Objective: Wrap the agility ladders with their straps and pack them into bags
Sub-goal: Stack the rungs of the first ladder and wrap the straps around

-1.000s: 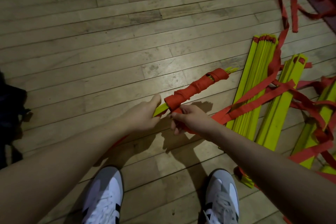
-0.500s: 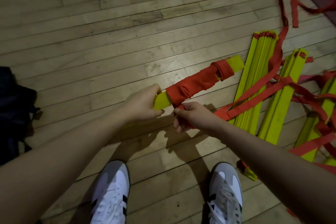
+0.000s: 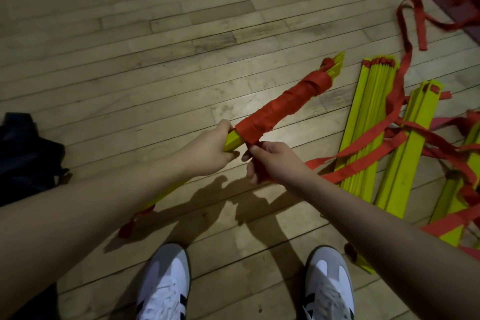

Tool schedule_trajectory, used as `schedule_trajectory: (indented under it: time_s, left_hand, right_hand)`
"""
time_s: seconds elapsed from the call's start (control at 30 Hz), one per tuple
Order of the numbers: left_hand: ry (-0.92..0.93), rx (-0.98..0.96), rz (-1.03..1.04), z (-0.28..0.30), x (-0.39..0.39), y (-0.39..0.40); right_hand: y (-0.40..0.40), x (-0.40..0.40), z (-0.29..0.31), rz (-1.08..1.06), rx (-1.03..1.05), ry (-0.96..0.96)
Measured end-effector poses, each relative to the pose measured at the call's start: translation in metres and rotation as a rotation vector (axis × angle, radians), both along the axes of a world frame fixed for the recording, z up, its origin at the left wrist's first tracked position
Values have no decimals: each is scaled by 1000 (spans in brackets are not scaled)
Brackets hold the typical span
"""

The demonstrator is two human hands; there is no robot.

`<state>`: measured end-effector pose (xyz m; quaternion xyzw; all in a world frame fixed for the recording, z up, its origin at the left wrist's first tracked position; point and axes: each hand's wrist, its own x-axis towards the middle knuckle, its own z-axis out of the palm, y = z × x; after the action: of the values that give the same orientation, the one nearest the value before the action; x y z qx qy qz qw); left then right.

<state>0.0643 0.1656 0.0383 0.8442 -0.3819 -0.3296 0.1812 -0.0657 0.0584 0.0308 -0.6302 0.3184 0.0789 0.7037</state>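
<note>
Left hand point(image 3: 207, 149) stretched forward from the lower left, grip curled round the bare yellow end of the ladder bundle point(image 3: 285, 106), thumb on top beside the red wrapping. Bundle held clear of the wooden floor point(image 3: 155, 60), tilted up and away toward the right, mostly bound in red strap point(image 3: 363, 161) with yellow tips poking out at the far end. Right hand point(image 3: 272, 161) just beside the left, under the bundle's near end, grip closed on the loose strap, fingers folded beneath; strap trailing off rightward over more yellow rung stacks point(image 3: 368, 125) lying on the floor. Near end of the bundle hidden behind the left forearm. Dark bag point(image 3: 26, 153) at the left edge, cut off and too dim to read. White shoes point(image 3: 166, 286) below, toes only.
</note>
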Motion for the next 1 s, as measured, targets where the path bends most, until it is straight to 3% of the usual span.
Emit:
schedule_trajectory:
  time_s: [0.1,0.43,0.6,0.8,0.9,1.0]
  left_hand:
    - [-9,79,-15,5,2,-8]
    - [50,34,90,-27,-2,-22]
    - [-186,41,91,-41,-11,-27]
    - [-147,129,-70,-51,-21,-21]
    - [-64,109,-128,-53,-14,-13]
    - [-116,25,-88,-55,-9,-6]
  right_hand:
    - [-5,6,0,36,-71,28]
    - [-15,13,-10,94,-136,32]
    - [-15,16,-12,101,-274,42]
    - [-19,14,-34,-123,-21,89]
    - [-21,5,-41,-118,-21,111]
    - [-21,1,-42,-107,-35,128]
